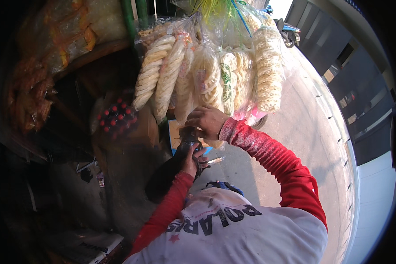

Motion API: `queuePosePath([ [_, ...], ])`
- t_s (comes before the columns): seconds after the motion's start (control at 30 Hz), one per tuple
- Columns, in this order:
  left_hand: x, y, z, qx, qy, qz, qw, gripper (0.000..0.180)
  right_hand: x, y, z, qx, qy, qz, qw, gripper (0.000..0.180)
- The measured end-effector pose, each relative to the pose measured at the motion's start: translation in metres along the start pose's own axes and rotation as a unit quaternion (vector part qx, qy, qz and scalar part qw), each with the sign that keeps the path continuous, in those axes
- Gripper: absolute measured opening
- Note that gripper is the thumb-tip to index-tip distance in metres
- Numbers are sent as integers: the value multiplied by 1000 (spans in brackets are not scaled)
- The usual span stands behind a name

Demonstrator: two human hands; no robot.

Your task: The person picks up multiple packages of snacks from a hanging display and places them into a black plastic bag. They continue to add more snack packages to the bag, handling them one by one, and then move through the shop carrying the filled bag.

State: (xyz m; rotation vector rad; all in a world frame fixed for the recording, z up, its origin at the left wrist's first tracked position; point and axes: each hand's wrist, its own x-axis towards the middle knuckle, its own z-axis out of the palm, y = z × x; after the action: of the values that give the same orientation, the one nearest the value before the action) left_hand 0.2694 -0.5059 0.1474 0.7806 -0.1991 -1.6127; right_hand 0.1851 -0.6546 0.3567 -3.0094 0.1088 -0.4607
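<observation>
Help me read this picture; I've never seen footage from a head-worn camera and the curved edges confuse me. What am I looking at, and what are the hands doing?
There is no machine here: a person wears a wide fisheye camera on the head, looking down, so straight edges bend toward the rim. The white shirt with red sleeves at the bottom is the wearer's own. The right hand reaches up to the lower ends of the clear bags of pale crackers, which hang in a bunch ahead. The left hand has its grip on a dark object just below the right hand; what that object is, I cannot tell. To the left, in shadow, sits a cluster of bottles with red caps, with more bagged snacks above. The pale ground on the right is sunlit pavement.
</observation>
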Motion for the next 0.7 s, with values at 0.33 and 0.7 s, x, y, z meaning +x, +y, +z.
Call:
queuePosePath([
  [0.33, 31, 21, 9, -10, 142, 89, 986, 37, -135, 42, -56, -138, 471, 426, 760, 55],
  [0.7, 30, 26, -17, -69, 169, 153, 971, 32, -180, 58, -29, 260, 305, 418, 815, 94],
])
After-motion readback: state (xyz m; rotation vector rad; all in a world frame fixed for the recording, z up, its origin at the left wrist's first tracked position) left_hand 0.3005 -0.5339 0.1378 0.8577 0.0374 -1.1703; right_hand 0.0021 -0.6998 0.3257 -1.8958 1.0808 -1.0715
